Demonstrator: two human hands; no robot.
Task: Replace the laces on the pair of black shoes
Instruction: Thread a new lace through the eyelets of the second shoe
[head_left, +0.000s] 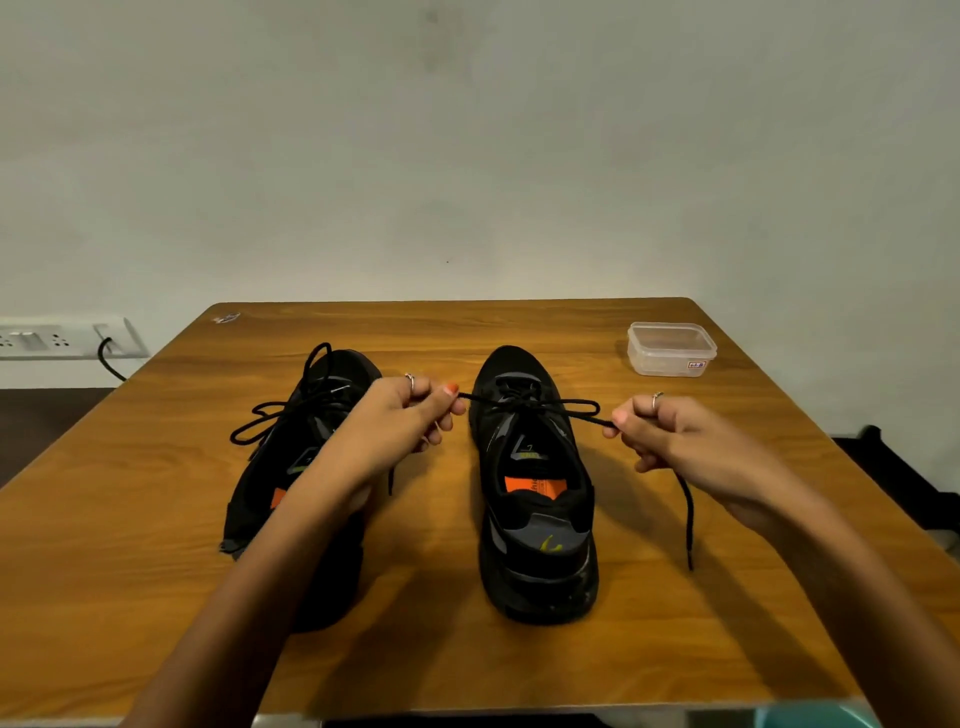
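Black lace (524, 408) pinched taut between left fingers (451, 400) and right fingers (621, 422) (over right shoe (537, 519))

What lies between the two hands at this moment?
In the head view, the right shoe sits between the left hand and right hand, its black lace stretched from one hand's pinch to the other's.

Both shoes (537, 483) are seen as black, with grey panels, orange insole patches and a yellow-green heel mark. The laces (530, 405) are black. The counter (441, 649) is shown in brown wood grain. The container (671, 348) is clear, its label perhaps red-and-blue.
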